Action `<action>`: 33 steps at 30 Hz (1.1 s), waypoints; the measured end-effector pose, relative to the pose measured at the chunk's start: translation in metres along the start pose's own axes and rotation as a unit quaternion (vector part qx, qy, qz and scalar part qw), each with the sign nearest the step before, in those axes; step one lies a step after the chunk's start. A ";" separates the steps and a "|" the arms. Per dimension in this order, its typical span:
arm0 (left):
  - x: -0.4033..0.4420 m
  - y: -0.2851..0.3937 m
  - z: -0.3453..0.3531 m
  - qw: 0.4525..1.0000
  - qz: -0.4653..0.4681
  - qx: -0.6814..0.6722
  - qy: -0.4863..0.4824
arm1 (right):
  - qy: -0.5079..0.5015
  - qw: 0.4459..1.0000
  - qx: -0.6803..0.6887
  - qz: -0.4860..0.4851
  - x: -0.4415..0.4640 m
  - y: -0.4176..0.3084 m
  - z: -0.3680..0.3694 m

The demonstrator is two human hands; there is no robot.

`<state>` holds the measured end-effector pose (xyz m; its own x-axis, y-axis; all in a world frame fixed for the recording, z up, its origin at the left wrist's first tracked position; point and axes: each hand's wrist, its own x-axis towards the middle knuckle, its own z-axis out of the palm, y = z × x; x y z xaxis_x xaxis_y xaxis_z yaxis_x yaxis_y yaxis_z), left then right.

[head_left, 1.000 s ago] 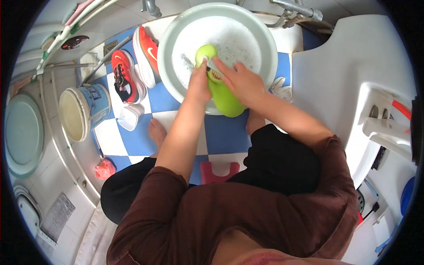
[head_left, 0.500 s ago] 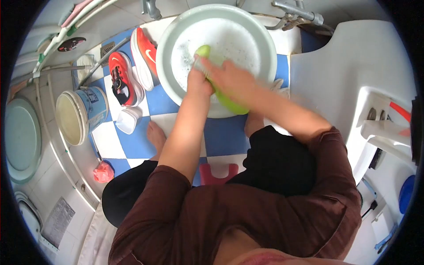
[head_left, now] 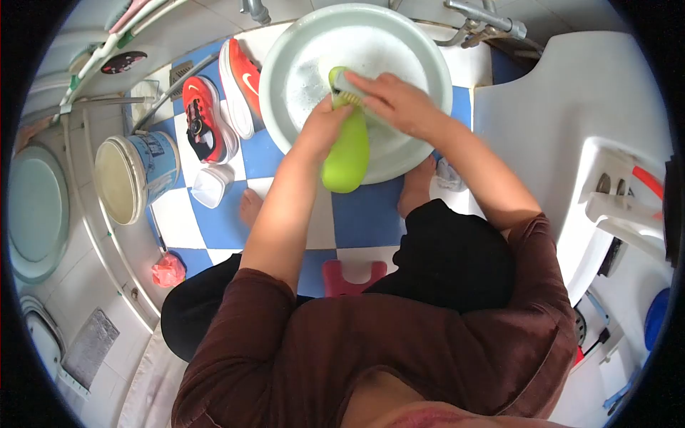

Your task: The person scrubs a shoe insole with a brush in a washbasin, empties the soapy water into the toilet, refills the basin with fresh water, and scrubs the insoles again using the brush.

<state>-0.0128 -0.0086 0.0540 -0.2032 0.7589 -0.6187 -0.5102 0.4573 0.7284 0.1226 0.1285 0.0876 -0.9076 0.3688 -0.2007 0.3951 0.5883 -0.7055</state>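
A lime-green shoe insole hangs tilted over the near rim of a pale green basin of soapy water. My left hand is closed around the insole's edge near its middle. In my right hand is a scrubbing brush, its pale bristles against the insole's upper part. The fingers partly hide the brush. Left of the basin, a red shoe and a second red shoe rest on the tiled floor.
A bucket lies on its side at the left, near a small white plastic tub. A metal tap is behind the basin, with a large white fixture at the right. A pink stool shows between my legs.
The insole has swung from a diagonal to a nearly upright position, its wide end now further left. My right hand and the brush have shifted slightly; the view has moved a little.
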 end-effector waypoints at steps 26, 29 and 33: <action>-0.033 -0.007 0.007 0.908 0.243 0.269 0.209 | 0.050 0.985 -0.161 -0.016 -0.006 -0.080 0.006; -0.023 -0.004 0.013 0.917 0.205 0.253 0.232 | 0.039 0.989 -0.142 0.014 0.009 -0.067 0.000; -0.004 -0.021 0.000 0.888 0.282 0.268 0.245 | -0.027 0.987 -0.157 0.005 -0.003 -0.075 0.005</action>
<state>-0.0008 -0.0209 0.0407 -0.7059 0.7048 -0.0700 0.2314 0.3230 0.9177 0.0944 0.0796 0.1380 -0.9061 0.3428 -0.2481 0.4215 0.7821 -0.4590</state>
